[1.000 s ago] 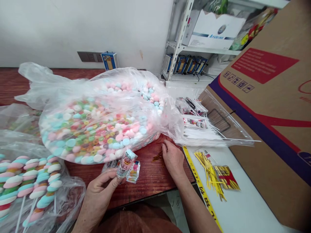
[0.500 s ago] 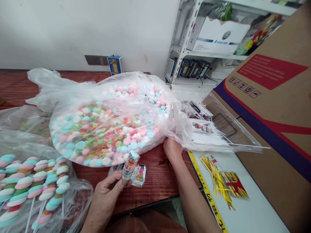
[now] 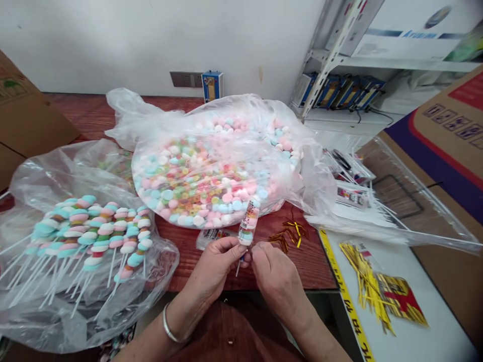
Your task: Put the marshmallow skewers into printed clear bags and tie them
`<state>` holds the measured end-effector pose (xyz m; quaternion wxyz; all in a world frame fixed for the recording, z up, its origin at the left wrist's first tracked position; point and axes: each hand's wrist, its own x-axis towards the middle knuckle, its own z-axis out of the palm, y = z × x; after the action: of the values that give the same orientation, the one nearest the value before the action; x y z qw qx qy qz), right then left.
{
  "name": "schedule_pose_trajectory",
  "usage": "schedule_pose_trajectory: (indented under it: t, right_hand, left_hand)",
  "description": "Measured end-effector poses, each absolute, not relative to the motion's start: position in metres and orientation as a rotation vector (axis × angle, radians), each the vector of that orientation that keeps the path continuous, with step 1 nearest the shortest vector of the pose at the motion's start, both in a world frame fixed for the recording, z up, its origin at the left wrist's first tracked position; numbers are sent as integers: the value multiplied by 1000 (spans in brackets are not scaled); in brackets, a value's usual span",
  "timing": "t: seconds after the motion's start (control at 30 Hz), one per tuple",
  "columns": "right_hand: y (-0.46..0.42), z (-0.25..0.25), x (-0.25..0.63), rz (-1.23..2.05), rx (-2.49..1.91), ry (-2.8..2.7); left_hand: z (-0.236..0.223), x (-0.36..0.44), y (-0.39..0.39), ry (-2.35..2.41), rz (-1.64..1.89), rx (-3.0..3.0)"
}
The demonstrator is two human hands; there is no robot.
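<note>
My left hand (image 3: 219, 269) is closed around the base of a marshmallow stick (image 3: 249, 223) in a printed clear wrapper, held upright and slightly tilted, its white stick poking out below. My right hand (image 3: 277, 274) pinches right beside that base, fingertips almost touching the left ones; what sits between them is hidden. Gold twist ties (image 3: 281, 240) lie on the dark red table (image 3: 181, 269) just beyond my right hand. Behind the wrapped stick, small printed wrappers (image 3: 206, 237) lie flat. Farther back is a large clear bag of marshmallows and ring gummies (image 3: 204, 176).
On the left, several unwrapped marshmallow sticks (image 3: 101, 236) lie on clear plastic. To the right are a clear bin of white sticks (image 3: 362, 211), yellow twist ties (image 3: 364, 281), and a large carton (image 3: 453, 130). A metal shelf (image 3: 332, 60) stands behind.
My right hand has come back from the edge of the candy bag to the base of the wrapped stick. My left hand has brought the stick rightward. The view has swung left.
</note>
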<state>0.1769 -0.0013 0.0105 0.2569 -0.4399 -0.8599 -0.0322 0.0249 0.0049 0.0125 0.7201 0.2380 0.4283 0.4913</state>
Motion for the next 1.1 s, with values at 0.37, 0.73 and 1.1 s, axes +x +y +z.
schedule_pose_trajectory:
  t: [0.37, 0.73, 1.1]
  right_hand:
    - [0, 14, 178, 59, -1048, -2404]
    - [-8, 1, 179, 1460, -1121, -1433]
    - [-15, 4, 178, 1128, -1217, -1524]
  left_hand:
    - [13, 19, 1, 973, 1054, 521]
    - [14, 17, 4, 880, 1156, 421]
    - [10, 16, 0, 933, 1186, 458]
